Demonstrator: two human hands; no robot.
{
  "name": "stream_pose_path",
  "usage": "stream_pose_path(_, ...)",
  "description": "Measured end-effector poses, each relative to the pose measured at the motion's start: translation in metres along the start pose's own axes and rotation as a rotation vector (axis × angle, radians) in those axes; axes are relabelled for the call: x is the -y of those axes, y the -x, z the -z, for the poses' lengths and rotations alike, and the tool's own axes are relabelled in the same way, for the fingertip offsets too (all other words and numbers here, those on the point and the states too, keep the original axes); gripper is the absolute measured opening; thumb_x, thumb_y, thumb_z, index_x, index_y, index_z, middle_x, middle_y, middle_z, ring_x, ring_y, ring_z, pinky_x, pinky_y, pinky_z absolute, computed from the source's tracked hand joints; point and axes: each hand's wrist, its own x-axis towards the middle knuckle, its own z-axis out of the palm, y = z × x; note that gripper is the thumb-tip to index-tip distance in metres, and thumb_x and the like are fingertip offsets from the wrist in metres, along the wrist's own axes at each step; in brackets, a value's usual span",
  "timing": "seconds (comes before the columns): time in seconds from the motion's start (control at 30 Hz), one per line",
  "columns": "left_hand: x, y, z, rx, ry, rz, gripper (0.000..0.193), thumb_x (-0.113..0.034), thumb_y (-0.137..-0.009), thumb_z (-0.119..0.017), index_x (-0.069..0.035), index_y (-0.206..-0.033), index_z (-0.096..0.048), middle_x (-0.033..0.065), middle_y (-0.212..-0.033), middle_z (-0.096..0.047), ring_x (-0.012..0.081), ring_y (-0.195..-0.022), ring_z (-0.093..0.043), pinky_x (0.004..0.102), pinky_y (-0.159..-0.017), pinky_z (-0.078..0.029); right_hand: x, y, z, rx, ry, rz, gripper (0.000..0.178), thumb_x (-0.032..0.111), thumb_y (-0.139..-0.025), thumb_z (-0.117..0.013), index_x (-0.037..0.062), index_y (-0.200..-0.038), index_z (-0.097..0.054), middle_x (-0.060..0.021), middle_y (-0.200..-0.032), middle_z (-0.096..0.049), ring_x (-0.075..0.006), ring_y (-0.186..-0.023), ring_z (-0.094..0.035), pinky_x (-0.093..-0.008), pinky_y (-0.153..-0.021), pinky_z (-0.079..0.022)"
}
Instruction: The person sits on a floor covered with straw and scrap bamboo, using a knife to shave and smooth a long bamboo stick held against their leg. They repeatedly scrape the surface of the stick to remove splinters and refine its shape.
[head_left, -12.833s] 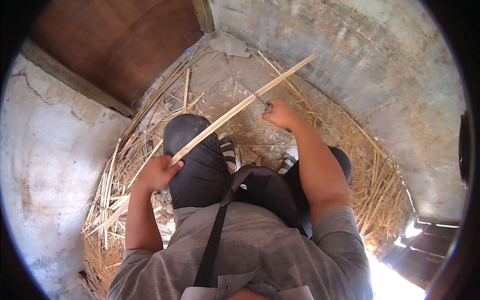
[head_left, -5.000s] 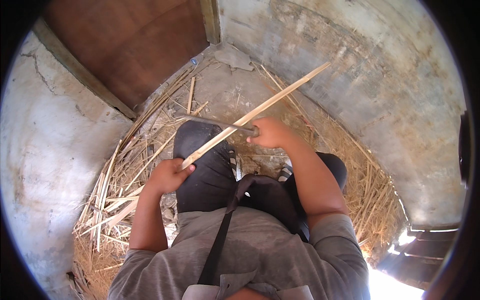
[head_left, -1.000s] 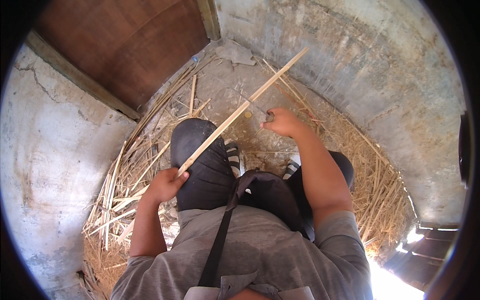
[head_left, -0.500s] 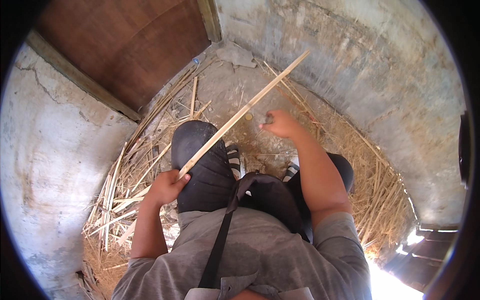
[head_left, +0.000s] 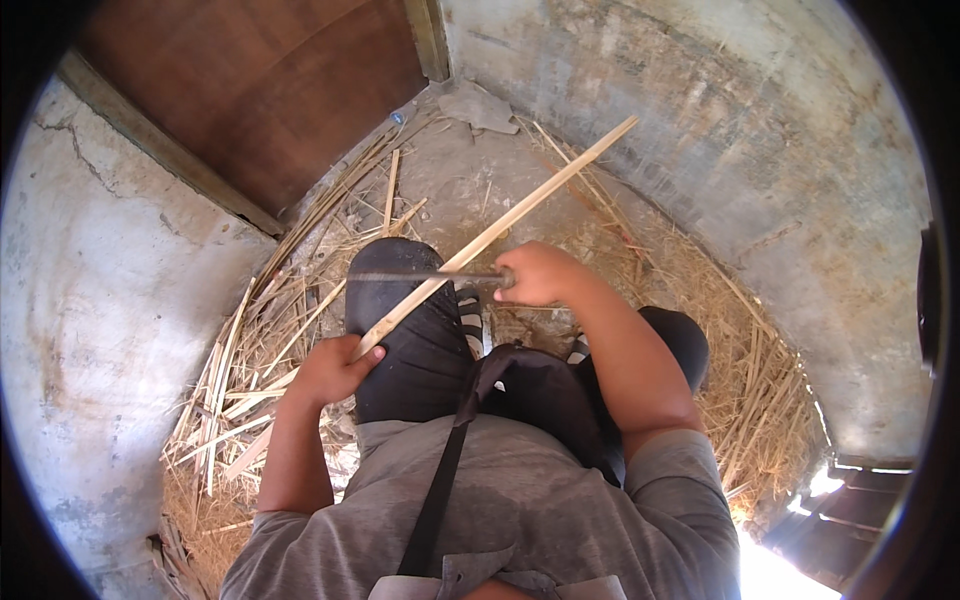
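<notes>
My left hand [head_left: 332, 370] is closed round the near end of a long, pale bamboo strip [head_left: 540, 197], beside my left knee. From there the strip slants up and away to the right, over my dark trouser leg [head_left: 395, 330]. In my right hand [head_left: 545, 274] is the handle of a knife [head_left: 410, 276], its thin blade pointing left and somewhat blurred. The blade lies across the strip around its middle, above my left knee; how deep it bears on the wood cannot be made out.
Split strips [head_left: 225, 390] and shavings lie heaped on the left, with more shavings [head_left: 755, 400] along the right wall [head_left: 740, 130]. A brown door panel [head_left: 260, 90] closes the far left. A flat stone [head_left: 480, 108] sits in the far corner. Sandalled feet [head_left: 470, 318] show between my knees.
My right hand has come nearer and left, and the knife blade now shows across the strip. The strip's far end has shifted slightly right and nearer; my left hand keeps its hold.
</notes>
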Motion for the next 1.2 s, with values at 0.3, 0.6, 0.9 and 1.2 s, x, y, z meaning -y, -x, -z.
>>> stream_pose_path(0.3, 0.007, -0.005, -0.007, -0.028, 0.03, -0.024, 0.059, -0.056, -0.094, -0.065, 0.002, -0.079, -0.062, 0.0265, -0.075, -0.064, 0.0459, -0.076, -0.064, 0.0501, -0.07, -0.049, -0.076, 0.005, 0.002, -0.351, -0.15, -0.357, 0.064, 0.042, -0.082, -0.077, -0.0047, -0.125, -0.066, -0.0255, -0.124, -0.067, -0.0418, -0.116, -0.064, -0.0445, -0.098, -0.051)
stream_pose_path(0.6, 0.006, -0.001, -0.007, -0.055, 0.047, -0.024, 0.058, -0.054, -0.093, -0.067, 0.002, -0.078, -0.062, 0.0264, -0.075, -0.063, 0.0459, -0.075, -0.064, 0.0494, -0.069, -0.049, -0.002, -0.003, -0.003, -0.031, 0.027, -0.039, 0.056, 0.043, -0.08, -0.078, 0.0045, -0.121, -0.071, -0.0251, -0.116, -0.069, -0.0405, -0.111, -0.066, -0.0456, -0.096, -0.052)
stream_pose_path(0.9, 0.0, -0.002, -0.008, -0.052, 0.059, 0.003, 0.058, -0.054, -0.093, -0.067, 0.002, -0.08, -0.062, 0.0268, -0.075, -0.063, 0.0472, -0.076, -0.064, 0.0502, -0.07, -0.049, -0.088, -0.001, 0.001, -0.357, -0.379, -0.459, 0.072, 0.042, -0.081, -0.079, -0.0061, -0.131, -0.061, -0.027, -0.125, -0.067, -0.0423, -0.115, -0.065, -0.0452, -0.101, -0.05)
stream_pose_path(1.2, 0.005, -0.003, -0.008, -0.06, 0.047, -0.017, 0.057, -0.052, -0.092, -0.068, 0.002, -0.079, -0.062, 0.0271, -0.074, -0.063, 0.0476, -0.075, -0.063, 0.0503, -0.069, -0.049, -0.012, -0.008, -0.013, -0.067, 0.027, 0.004, 0.06, 0.043, -0.081, -0.079, -0.0017, -0.119, -0.068, -0.0233, -0.113, -0.071, -0.0408, -0.106, -0.067, -0.0476, -0.093, -0.053)
